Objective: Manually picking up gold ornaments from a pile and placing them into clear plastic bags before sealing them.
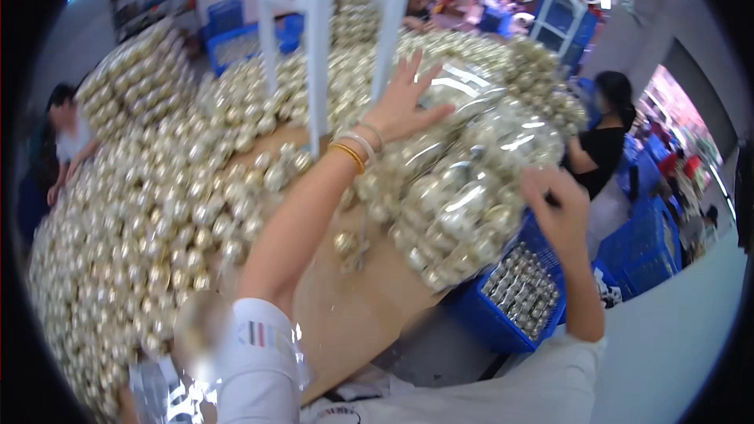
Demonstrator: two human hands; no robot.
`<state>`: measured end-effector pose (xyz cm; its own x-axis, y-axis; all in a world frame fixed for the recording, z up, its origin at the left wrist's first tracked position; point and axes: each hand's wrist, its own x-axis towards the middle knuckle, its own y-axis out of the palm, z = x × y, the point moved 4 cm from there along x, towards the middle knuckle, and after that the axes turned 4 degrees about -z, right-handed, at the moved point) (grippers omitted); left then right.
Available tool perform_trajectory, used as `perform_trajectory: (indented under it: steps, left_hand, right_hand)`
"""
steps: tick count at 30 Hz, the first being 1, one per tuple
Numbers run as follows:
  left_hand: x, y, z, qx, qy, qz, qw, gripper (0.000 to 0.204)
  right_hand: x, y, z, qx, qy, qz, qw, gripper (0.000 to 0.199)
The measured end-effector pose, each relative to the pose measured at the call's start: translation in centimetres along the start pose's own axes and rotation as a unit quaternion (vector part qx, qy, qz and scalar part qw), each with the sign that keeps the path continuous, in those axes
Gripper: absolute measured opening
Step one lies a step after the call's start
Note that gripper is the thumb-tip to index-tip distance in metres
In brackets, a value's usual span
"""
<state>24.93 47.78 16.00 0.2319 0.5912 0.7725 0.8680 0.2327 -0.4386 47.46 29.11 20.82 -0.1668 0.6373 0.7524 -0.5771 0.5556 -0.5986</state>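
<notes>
My left hand (404, 102) is spread open, with the fingers stretched out over the far left edge of a stack of clear plastic packs (463, 196) full of shiny pale-gold balls. It holds nothing that I can see. At the near right side of the stack, my right hand (559, 208) is raised with bent fingers. Motion smears its fingertips, so whether they grip anything is unclear. A few loose balls lie near the packs, one gold ball (344, 242) on the brown tabletop (353, 306).
A great heap of loose balls (149, 251) covers the table's left. White uprights (318, 55) stand beyond my left arm. At the right is a blue crate (503, 330) of small silvery balls. A person in black (601, 149) is at the right, another person (71, 141) at the far left.
</notes>
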Motion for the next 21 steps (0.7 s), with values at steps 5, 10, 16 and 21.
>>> perform_trajectory:
  steps: [5,10,16,21]
  left_hand:
    - [-16.1,-14.5,-6.2,0.001,-0.191,0.27,0.944,0.07]
    - [-41.2,-22.4,-10.0,0.254,-0.368,0.272,0.852,0.106]
    - [-45.4,-22.9,-10.6,0.323,-0.389,0.166,0.847,0.115]
    - [-44.4,-22.9,-9.7,0.326,-0.344,0.074,0.878,0.088]
  right_hand:
    - [-15.3,8.0,12.2,0.368,-0.181,0.127,0.903,0.011]
    - [-22.4,18.8,17.4,0.431,-0.035,0.199,0.88,0.013]
    - [-21.3,24.2,21.0,0.183,-0.009,0.236,0.954,0.044]
    - [-22.4,24.5,20.9,0.205,0.034,0.246,0.947,0.061]
